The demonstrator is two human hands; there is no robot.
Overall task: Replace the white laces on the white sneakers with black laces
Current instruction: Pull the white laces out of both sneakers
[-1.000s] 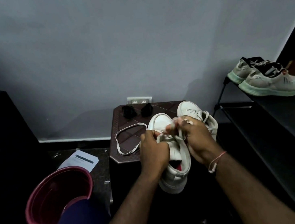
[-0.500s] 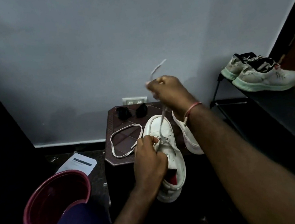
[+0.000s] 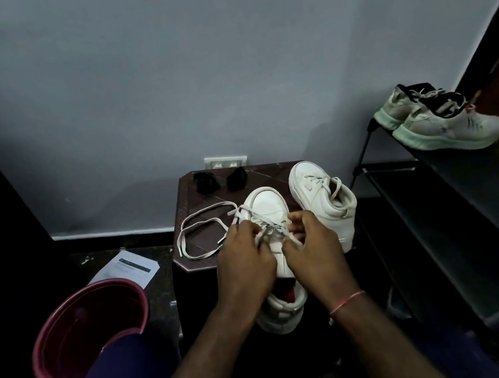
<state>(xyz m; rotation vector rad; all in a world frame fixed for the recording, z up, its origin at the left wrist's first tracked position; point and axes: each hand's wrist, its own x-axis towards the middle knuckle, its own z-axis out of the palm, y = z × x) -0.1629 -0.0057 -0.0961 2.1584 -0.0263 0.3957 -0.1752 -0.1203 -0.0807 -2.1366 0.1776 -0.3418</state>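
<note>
A white sneaker (image 3: 268, 207) lies toe-away on the small brown table (image 3: 191, 193), its heel over the near edge. My left hand (image 3: 245, 260) and my right hand (image 3: 312, 248) sit on its eyelet area, fingers curled around the white lace (image 3: 268, 229) still threaded there. The second white sneaker (image 3: 323, 200) stands to the right, laced in white. A loose white lace (image 3: 200, 234) lies in a loop on the table's left side. Two bundles of black laces (image 3: 219, 180) sit at the table's far edge.
A pink bucket (image 3: 89, 326) stands on the floor at the left, with a sheet of paper (image 3: 124, 268) beyond it. A black shoe rack (image 3: 456, 208) at the right carries a pair of pale running shoes (image 3: 438, 124). The wall is close behind the table.
My right hand, raised high pulling a lace end half a second ago, has come back down onto the sneaker beside my left hand. The view shifted slightly.
</note>
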